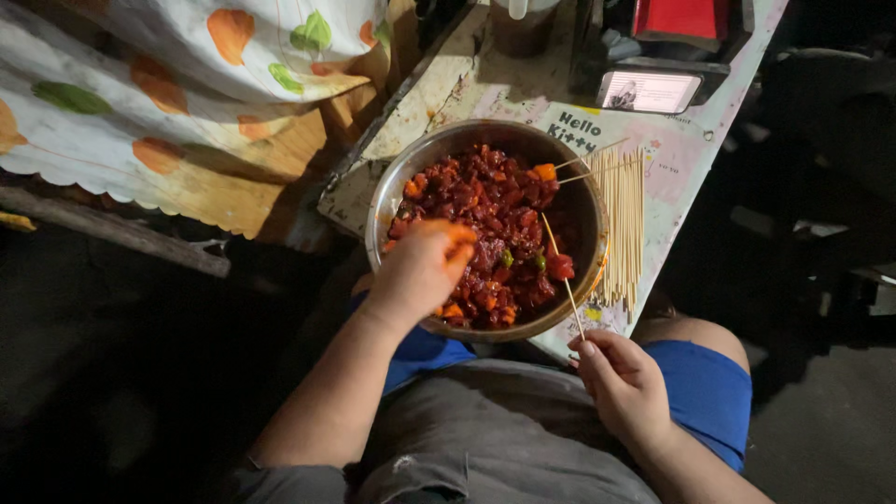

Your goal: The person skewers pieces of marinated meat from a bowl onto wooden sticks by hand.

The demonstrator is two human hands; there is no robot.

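A steel bowl (pixel 387 187) full of red marinated meat chunks (pixel 499 210) with orange and green vegetable bits sits on the table edge above my lap. My left hand (pixel 422 264) reaches into the bowl's near left side, fingers curled among the pieces. My right hand (pixel 623 381) pinches the lower end of a thin wooden skewer (pixel 564 278), which slants up into the bowl with a red piece threaded on it. Whether the left hand holds a piece is hidden by its fingers.
A row of bare wooden skewers (pixel 623 224) lies on the table right of the bowl; two more rest on the bowl's rim. A lit phone (pixel 651 91) stands behind, next to a cup (pixel 523 28). A fruit-patterned cloth (pixel 187 93) hangs at left.
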